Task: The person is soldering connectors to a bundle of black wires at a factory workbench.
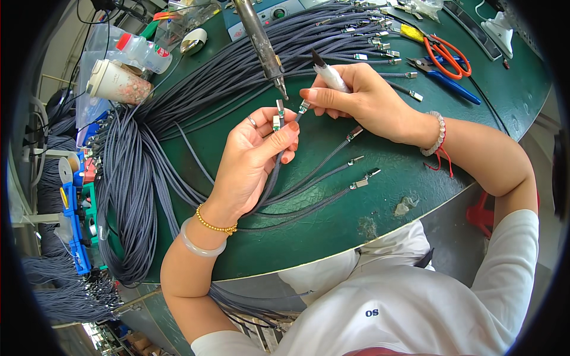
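My left hand [252,151] is closed on dark braided cables [274,169], thumb pressed against their ends. Two metal plug connectors [276,122] with bits of green circuit board stick up past its fingertips. In my right hand [374,104] lies a white-wrapped tool [332,78] with a dark, pointed end aimed up and left; its kind is unclear. The thumb and fingertips of that hand also meet at another cable's metal connector [304,107]. Just above both hands hangs a soldering iron [258,41], its tip close to the connectors.
A large bundle of braided cables [196,98] covers the green table's [320,219] left and back. Orange-handled scissors [446,56] and blue-handled cutters [454,86] lie at the right, near a phone [472,29]. A lidded cup [119,83], clear bottle [145,53] and blue bins [76,228] stand left.
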Available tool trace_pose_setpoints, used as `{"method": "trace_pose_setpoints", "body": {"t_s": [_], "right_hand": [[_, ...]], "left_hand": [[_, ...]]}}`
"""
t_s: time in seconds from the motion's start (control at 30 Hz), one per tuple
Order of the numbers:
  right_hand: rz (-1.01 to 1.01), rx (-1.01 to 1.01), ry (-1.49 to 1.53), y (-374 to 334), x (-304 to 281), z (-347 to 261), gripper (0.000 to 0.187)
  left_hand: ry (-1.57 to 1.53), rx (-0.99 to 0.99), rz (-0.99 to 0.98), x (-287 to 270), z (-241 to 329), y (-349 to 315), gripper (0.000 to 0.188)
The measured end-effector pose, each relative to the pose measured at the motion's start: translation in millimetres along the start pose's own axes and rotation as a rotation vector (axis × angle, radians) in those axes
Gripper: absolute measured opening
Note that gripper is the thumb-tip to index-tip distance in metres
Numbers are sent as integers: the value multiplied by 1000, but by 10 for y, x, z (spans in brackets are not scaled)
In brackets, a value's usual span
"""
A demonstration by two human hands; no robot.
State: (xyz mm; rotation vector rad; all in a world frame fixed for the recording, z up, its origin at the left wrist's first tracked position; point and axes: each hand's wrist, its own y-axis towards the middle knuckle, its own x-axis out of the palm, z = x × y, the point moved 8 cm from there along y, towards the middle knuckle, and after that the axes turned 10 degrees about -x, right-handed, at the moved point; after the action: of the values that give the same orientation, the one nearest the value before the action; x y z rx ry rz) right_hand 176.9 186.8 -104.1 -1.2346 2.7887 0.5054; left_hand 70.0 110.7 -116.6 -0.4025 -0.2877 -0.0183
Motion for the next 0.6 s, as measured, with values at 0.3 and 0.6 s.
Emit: {"method": "trace_pose_setpoints", "body": {"t_s": [0.3, 0.6], "right_hand": [[3, -20, -20, -2, -7, -16, 24], [3, -24, -29, 1, 3, -27, 22]], "left_hand": [[19, -3, -7, 13, 1, 3, 22], [28, -2, -3, 3, 3, -8, 21]]}}
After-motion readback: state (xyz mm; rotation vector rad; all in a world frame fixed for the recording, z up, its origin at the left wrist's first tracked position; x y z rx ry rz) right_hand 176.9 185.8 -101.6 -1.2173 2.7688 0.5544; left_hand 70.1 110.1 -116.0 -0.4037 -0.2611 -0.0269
